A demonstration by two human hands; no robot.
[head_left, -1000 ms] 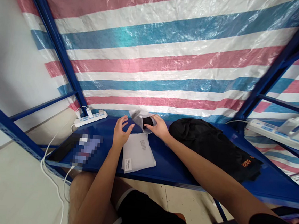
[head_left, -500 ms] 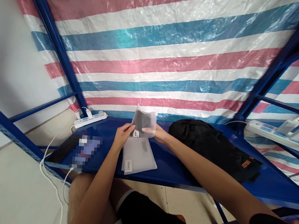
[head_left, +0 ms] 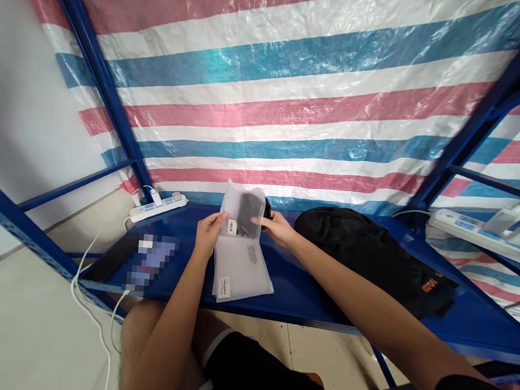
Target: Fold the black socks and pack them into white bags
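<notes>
My left hand (head_left: 210,233) is closed, pinching the left edge of a small frosted plastic bag (head_left: 230,207) with a white barcode label. Inside the bag shows a black flat item (head_left: 249,215), perhaps folded; its exact kind is unclear. Part of it sticks out at the bag's right end, where my right hand (head_left: 279,228) grips it between thumb and fingers. Just below, a larger frosted plastic bag (head_left: 241,272) with printed text and a label lies flat on the blue shelf (head_left: 180,273), partly covered by the held bag.
Black cloth (head_left: 364,253) with orange lettering lies to the right. A pixelated phone-like object (head_left: 151,264) with a cable is at the left. Power strips (head_left: 159,207) sit at both sides. Blue metal posts (head_left: 89,65) and a striped plastic sheet (head_left: 271,117) stand behind.
The black item now pokes out of the small bag's right end, in my right hand. The bag and my left hand have shifted slightly left.
</notes>
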